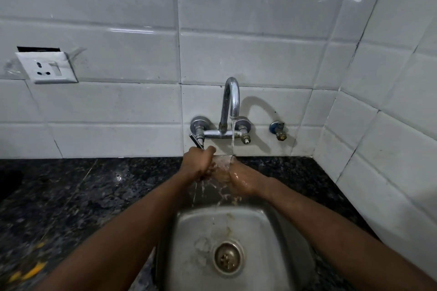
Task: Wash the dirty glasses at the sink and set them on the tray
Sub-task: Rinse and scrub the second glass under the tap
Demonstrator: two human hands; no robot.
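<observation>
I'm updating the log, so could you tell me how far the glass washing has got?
Done: nothing visibly; no tray or washed glasses in view. In hand: the left hand and right hand hold a glass under the tap's running water. Left: finishing the rinse and placing it on the tray.

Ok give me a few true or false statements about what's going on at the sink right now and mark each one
1. Water runs from the tap. True.
2. Both hands hold the glass under the stream. True: the left hand and right hand grip it.
3. The glass rests on the sink floor. False: it is held above the basin.
4. A plug is in the wall socket. False: it is empty.
5. The counter is white. False: dark speckled stone.
</observation>
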